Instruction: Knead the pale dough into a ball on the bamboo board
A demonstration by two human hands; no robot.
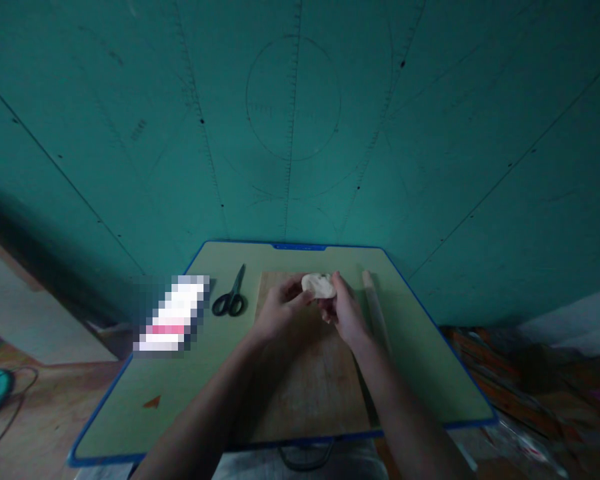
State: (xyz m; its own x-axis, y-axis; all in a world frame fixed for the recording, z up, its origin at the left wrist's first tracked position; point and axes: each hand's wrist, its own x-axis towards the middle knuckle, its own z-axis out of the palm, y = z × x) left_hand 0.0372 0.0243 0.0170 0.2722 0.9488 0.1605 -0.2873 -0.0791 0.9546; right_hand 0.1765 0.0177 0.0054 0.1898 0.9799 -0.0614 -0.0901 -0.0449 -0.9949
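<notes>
A small, pale, flattened lump that looks like dough (319, 286) is held up between my two hands, over the far part of a wooden board (305, 387). My left hand (280, 303) grips its left side, with the thumb along the lower edge. On the right side, my right hand (347, 307) pinches it, fingers curled underneath. Just right of the board lies a light wooden rolling pin (377, 310), partly hidden by my right forearm. Black-handled scissors (230, 300) rest left of the board, blades pointing away.
The green table (180, 400) has a blue rim and stands against a green wall (290, 133). A pixelated bright rectangle (175, 313) covers something at the table's left edge. A small orange-brown triangle (153, 402) lies near the front left. Clutter (520, 393) sits on the floor at right.
</notes>
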